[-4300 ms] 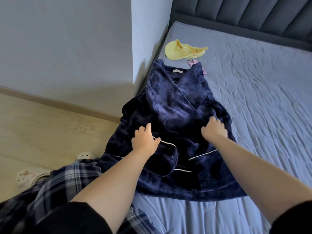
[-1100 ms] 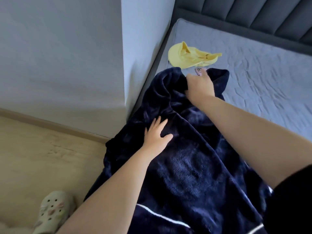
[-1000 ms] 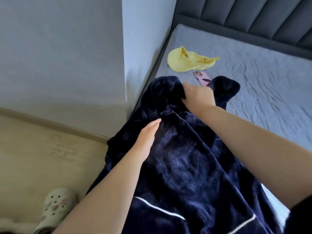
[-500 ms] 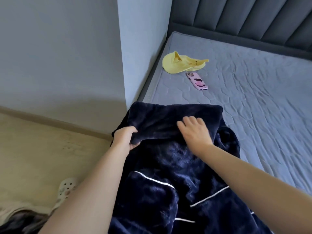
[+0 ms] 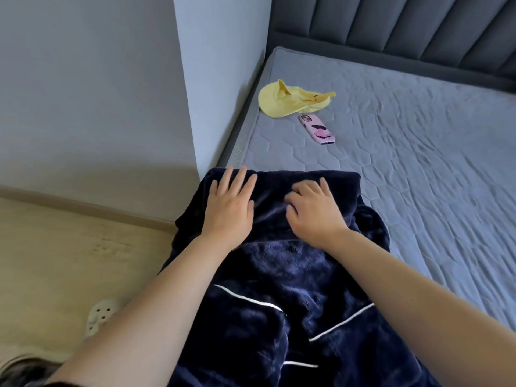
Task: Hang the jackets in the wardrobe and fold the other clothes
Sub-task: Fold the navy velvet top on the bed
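A dark navy fleece garment [image 5: 279,311] with white piping lies on the near corner of the bed, its far end folded back toward me. My left hand [image 5: 230,208] presses flat on the left part of that fold, fingers straight. My right hand [image 5: 312,210] rests on the fold just to the right, its fingers bent into the fleece. A yellow garment [image 5: 290,103] lies crumpled farther up the bed near the wall.
A pink phone [image 5: 317,129] lies on the grey mattress [image 5: 418,152] just below the yellow garment. A wall corner [image 5: 217,107] stands close at the bed's left. A pale perforated slipper [image 5: 102,317] sits on the wooden floor at lower left.
The garment's far end has been folded back toward me, uncovering the phone. My left hand let go of the fold's edge and now lies flat on it; my right hand stays on the fold.
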Available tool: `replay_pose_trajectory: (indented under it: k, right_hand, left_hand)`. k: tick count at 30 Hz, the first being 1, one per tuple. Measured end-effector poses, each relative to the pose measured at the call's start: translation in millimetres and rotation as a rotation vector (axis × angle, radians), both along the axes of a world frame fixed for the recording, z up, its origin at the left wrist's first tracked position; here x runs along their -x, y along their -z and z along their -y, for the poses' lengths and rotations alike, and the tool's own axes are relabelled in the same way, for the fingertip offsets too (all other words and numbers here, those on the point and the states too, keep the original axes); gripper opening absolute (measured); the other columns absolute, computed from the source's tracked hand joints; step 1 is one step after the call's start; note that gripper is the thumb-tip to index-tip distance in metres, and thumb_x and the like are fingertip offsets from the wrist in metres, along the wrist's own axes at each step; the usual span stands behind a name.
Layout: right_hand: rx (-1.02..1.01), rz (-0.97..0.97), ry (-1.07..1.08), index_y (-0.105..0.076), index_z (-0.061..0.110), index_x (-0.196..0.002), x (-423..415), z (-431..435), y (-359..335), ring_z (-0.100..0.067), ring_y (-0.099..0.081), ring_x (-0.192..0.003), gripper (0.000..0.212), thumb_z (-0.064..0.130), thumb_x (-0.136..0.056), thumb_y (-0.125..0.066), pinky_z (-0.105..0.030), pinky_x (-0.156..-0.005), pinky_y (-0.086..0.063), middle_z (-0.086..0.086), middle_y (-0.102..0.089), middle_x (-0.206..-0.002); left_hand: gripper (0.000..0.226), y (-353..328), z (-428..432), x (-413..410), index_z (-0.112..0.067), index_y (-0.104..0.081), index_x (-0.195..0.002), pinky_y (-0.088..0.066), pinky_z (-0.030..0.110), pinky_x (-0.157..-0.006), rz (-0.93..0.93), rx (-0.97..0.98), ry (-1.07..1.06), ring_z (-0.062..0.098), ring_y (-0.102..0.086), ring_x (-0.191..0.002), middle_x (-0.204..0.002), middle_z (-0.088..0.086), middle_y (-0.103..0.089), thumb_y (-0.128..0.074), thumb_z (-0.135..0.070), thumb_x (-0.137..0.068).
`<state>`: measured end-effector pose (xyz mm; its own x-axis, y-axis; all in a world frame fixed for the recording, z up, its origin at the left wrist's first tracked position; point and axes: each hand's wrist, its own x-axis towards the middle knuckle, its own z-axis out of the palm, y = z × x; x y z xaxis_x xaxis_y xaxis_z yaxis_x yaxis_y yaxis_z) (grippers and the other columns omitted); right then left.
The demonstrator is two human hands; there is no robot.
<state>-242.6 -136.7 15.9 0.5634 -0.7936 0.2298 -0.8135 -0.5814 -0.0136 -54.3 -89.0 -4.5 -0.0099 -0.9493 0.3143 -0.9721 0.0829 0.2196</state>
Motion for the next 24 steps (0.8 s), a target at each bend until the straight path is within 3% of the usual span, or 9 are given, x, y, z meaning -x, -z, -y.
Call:
replay_pose_trajectory:
  k: [3, 7, 12, 15, 17, 18, 20, 22, 24]
  right_hand:
    - [-0.081, -0.068, 0.025, -0.035, 0.020, -0.146, -16.0, 16.7, 11.6, -0.028, -0.011, -0.145, 0.050, 0.038, -0.099, -0.031, -0.053, -0.115, -0.002, -0.010, -0.022, -0.156]
    - [-0.257, -0.227, 0.220, -0.002, 0.029, -0.152, 31.2, 39.6, 51.9, -0.016, 0.004, -0.147, 0.060, 0.049, -0.099, -0.022, -0.049, -0.116, 0.005, 0.002, 0.001, -0.161]
    - [-0.233, -0.117, 0.391, -0.007, 0.025, -0.153, 52.2, 34.3, 77.5, -0.014, 0.000, -0.147, 0.062, 0.049, -0.098, -0.021, -0.051, -0.117, 0.003, 0.002, -0.003, -0.161]
    - [-0.085, 0.006, 0.415, -0.037, 0.014, -0.144, 40.4, 35.2, 68.1, -0.023, -0.027, -0.140, 0.056, 0.043, -0.097, -0.029, -0.054, -0.116, -0.002, -0.007, -0.038, -0.149]
    - [0.041, 0.125, 0.366, -0.055, 0.008, -0.128, 30.5, 40.7, 54.9, -0.030, -0.044, -0.124, 0.050, 0.039, -0.095, -0.033, -0.055, -0.116, -0.014, -0.011, -0.056, -0.130]
    - [0.074, 0.160, 0.320, -0.056, 0.007, -0.127, 24.1, 45.1, 49.7, -0.033, -0.045, -0.122, 0.049, 0.036, -0.094, -0.035, -0.053, -0.114, -0.018, -0.013, -0.056, -0.130]
    - [0.005, 0.158, 0.211, -0.046, 0.010, -0.136, 12.0, 56.2, 43.0, -0.033, -0.031, -0.135, 0.051, 0.029, -0.090, -0.044, -0.049, -0.116, -0.013, -0.016, -0.037, -0.147]
    - [-0.202, 0.093, 0.138, -0.028, 0.018, -0.146, 1.9, 71.8, 38.9, -0.025, -0.005, -0.146, 0.070, 0.021, -0.080, -0.051, -0.046, -0.118, 0.001, -0.010, -0.012, -0.158]
    - [-0.405, 0.011, 0.151, -0.016, 0.024, -0.150, -4.5, 90.1, 31.1, -0.021, 0.006, -0.147, 0.084, 0.015, -0.074, -0.052, -0.048, -0.118, 0.006, -0.004, -0.004, -0.160]
  left_hand:
    - [0.060, 25.4, 4.0, -2.3, -0.028, 0.002, -0.152, -0.005, 0.049, -0.116, 0.067, -0.309, -0.014, 0.024, 0.011, -0.147, -0.161, 0.001, 0.007, -0.023, -0.045, -0.101]
    - [0.062, 58.4, -4.6, -9.4, -0.033, 0.011, -0.150, 0.001, 0.047, -0.117, 0.022, -0.526, -0.072, 0.014, 0.021, -0.144, -0.158, -0.003, 0.019, -0.014, -0.055, -0.098]
    - [0.064, 61.5, -7.2, -6.8, -0.029, 0.011, -0.151, 0.001, 0.048, -0.117, 0.011, -0.474, -0.106, 0.013, 0.015, -0.146, -0.159, -0.004, 0.014, -0.012, -0.055, -0.097]
    - [0.061, 49.2, -3.6, -3.1, -0.022, -0.006, -0.152, -0.005, 0.053, -0.115, 0.132, -0.311, -0.159, 0.020, -0.018, -0.145, -0.155, 0.004, -0.027, -0.024, -0.047, -0.100]
    - [0.048, 33.6, 11.7, -1.5, -0.019, -0.031, -0.144, -0.012, 0.057, -0.113, 0.211, -0.148, -0.132, 0.023, -0.042, -0.127, -0.130, 0.003, -0.054, -0.035, -0.036, -0.100]
    - [0.041, 25.7, 22.1, -1.9, -0.019, -0.040, -0.138, -0.013, 0.056, -0.113, 0.232, -0.103, -0.088, 0.024, -0.043, -0.123, -0.127, 0.003, -0.055, -0.039, -0.032, -0.099]
    - [0.042, 13.7, 44.0, -6.0, -0.018, -0.038, -0.139, -0.011, 0.053, -0.115, 0.227, -0.123, 0.021, 0.026, -0.029, -0.134, -0.142, 0.007, -0.040, -0.044, -0.027, -0.098]
    - [0.062, 4.2, 67.8, -15.4, -0.018, -0.017, -0.150, -0.006, 0.051, -0.116, 0.217, -0.245, 0.112, 0.026, -0.004, -0.146, -0.158, 0.007, -0.013, -0.049, -0.026, -0.097]
    - [0.081, -5.4, 88.6, -30.6, -0.021, 0.001, -0.153, -0.003, 0.048, -0.117, 0.197, -0.436, 0.172, 0.024, 0.006, -0.147, -0.161, 0.002, 0.002, -0.055, -0.025, -0.094]
